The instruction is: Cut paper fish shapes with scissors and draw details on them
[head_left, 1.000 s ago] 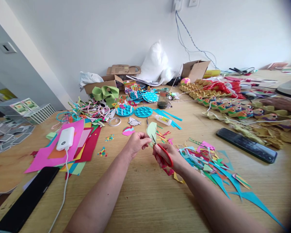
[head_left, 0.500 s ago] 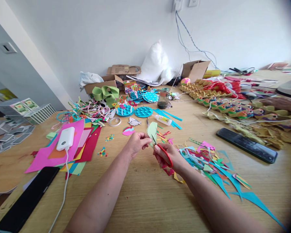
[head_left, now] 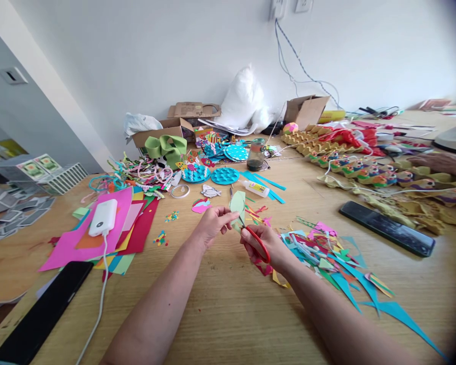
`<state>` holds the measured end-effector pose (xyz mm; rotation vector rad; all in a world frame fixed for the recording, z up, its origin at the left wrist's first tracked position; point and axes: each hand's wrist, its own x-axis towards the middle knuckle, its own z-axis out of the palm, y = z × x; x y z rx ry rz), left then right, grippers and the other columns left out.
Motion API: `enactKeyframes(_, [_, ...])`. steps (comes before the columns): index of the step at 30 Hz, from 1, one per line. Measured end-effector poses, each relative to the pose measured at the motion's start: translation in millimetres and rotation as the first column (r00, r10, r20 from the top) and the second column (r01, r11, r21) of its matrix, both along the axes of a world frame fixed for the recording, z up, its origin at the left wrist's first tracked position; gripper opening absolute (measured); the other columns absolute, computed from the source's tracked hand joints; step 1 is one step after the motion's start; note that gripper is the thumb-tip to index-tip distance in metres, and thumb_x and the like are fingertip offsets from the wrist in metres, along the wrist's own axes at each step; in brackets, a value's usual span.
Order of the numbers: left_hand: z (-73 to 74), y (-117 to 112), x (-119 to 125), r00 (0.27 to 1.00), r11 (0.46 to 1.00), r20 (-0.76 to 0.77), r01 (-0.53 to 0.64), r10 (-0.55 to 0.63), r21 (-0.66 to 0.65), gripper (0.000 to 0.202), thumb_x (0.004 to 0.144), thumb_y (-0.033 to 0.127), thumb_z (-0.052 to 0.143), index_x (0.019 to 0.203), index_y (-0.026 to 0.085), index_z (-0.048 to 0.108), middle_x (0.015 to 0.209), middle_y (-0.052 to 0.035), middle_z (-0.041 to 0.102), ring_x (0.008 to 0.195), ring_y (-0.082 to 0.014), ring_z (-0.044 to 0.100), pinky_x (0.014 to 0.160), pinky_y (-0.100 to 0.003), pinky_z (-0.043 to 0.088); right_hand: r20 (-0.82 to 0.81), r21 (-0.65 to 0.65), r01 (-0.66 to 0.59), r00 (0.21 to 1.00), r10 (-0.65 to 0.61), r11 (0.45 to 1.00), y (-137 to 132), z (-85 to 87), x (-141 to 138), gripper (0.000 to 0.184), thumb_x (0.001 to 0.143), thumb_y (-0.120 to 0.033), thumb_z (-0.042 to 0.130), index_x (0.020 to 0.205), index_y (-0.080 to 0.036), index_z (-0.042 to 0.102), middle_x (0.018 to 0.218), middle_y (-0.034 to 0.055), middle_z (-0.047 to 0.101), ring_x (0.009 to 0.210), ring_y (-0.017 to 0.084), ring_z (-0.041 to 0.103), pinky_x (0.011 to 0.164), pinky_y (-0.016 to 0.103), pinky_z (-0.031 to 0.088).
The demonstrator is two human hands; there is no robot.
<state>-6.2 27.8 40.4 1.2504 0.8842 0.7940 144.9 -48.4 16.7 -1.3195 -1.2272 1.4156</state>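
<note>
My left hand (head_left: 212, 224) pinches a pale green leaf-shaped piece of paper (head_left: 237, 204) held upright above the wooden table (head_left: 228, 309). My right hand (head_left: 264, 247) grips red-handled scissors (head_left: 255, 240), whose blades reach into the lower edge of the green paper. Both hands hover near the table's middle, just left of a heap of coloured paper scraps (head_left: 327, 256).
A white power bank (head_left: 103, 217) with its cable lies on pink and red sheets (head_left: 99, 230) at left, a black phone (head_left: 41, 314) nearer me. A glue bottle (head_left: 256, 188), teal discs (head_left: 224, 175), a jar (head_left: 255, 153), boxes and egg cartons (head_left: 311, 139) crowd the back. A black bar (head_left: 386, 227) lies at right.
The green paper has dropped and turned slightly in my left hand while the scissors work into it. My hands stay in nearly the same place.
</note>
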Motion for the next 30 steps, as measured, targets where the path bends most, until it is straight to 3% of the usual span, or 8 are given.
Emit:
enactKeyframes(7, [-1.7, 3.0, 1.3, 0.991, 0.994, 0.074, -0.106, 0.107, -0.020, 0.035, 0.054, 0.040, 0.081, 0.069, 0.015, 0.062, 0.055, 0.0037, 0.055, 0.047, -0.0063, 0.046, 0.039, -0.018, 0.030, 0.059, 0.013, -0.098, 0.994, 0.097, 0.995, -0.8, 1.6, -1.1, 0.049, 0.070, -0.063, 0.070, 0.063, -0.018, 0.052, 0.039, -0.0044, 0.052, 0.030, 0.007, 0.040, 0.032, 0.018, 0.027])
enactKeyframes(16, [0.2, 3.6, 1.9, 0.962, 0.966, 0.174, -0.177, 0.210, -0.187, 0.031, 0.047, 0.028, 0.080, 0.069, 0.014, 0.062, 0.057, 0.0036, 0.058, 0.046, -0.0060, 0.050, 0.040, -0.017, 0.031, 0.047, -0.022, -0.074, 0.996, 0.075, 0.997, -1.8, 4.6, -1.9, 0.052, 0.069, -0.067, 0.069, 0.066, -0.018, 0.054, 0.042, -0.0039, 0.052, 0.034, 0.008, 0.046, 0.035, 0.018, 0.031])
enactKeyframes(23, [-1.9, 4.0, 1.1, 0.959, 0.965, 0.202, -0.156, 0.199, -0.213, 0.031, 0.047, 0.024, 0.081, 0.069, 0.014, 0.061, 0.056, 0.0028, 0.059, 0.047, -0.0065, 0.051, 0.043, -0.018, 0.035, -0.047, -0.020, -0.059, 0.997, 0.058, 0.998, 1.2, -3.3, 1.4, 0.061, 0.073, -0.077, 0.059, 0.070, -0.016, 0.057, 0.043, -0.0034, 0.054, 0.034, 0.007, 0.047, 0.035, 0.017, 0.030])
enactKeyframes(30, [-1.8, 2.1, 1.4, 0.971, 0.973, 0.188, -0.109, 0.148, -0.203, 0.026, 0.048, 0.017, 0.079, 0.067, 0.014, 0.061, 0.055, 0.0021, 0.060, 0.045, -0.0058, 0.050, 0.042, -0.017, 0.037, -0.107, 0.002, -0.077, 0.991, 0.076, 0.997, -0.2, -1.7, 1.8, 0.062, 0.074, -0.077, 0.059, 0.071, -0.015, 0.059, 0.044, -0.0026, 0.054, 0.034, 0.007, 0.047, 0.035, 0.017, 0.028])
